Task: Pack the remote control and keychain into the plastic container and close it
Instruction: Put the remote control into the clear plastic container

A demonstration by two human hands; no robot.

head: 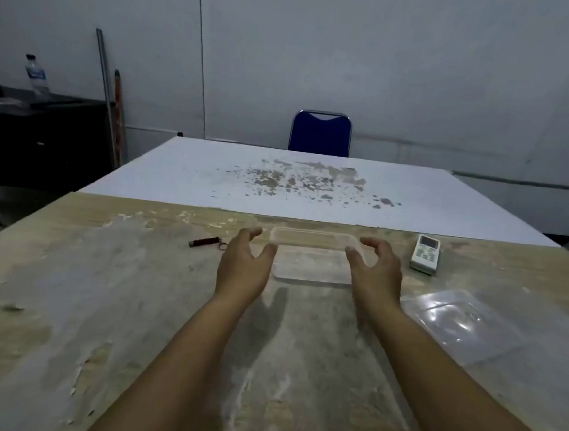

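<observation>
The worn wooden bench (96, 302) carries everything, and the task's things are spread across its far part, within arm's reach, so each can be taken without leaning. Taking the clear plastic container (312, 259) as the middle of the clock, its lid (456, 319) lies flat at about four o'clock, off to the side, which leaves the container's mouth free for loading. The container itself stands open side up and looks empty, so by my reading nothing has been packed yet. The two hands flank it: the left hand (246, 263) at nine o'clock and the right hand (376, 271) at three o'clock, both curled half open with thumb and fingers spread like a clamp. Whether the fingertips touch the container's ends I cannot tell; neither hand has a firm hold of anything. That posture suggests steadying or squaring the container before filling it. The white remote control (426, 254) lies face up at about two o'clock, just beyond the right hand, convenient for that side. The smallest item, the dark keychain (205, 242) with its ring, lies at nine o'clock past the left hand, handy for that side.
</observation>
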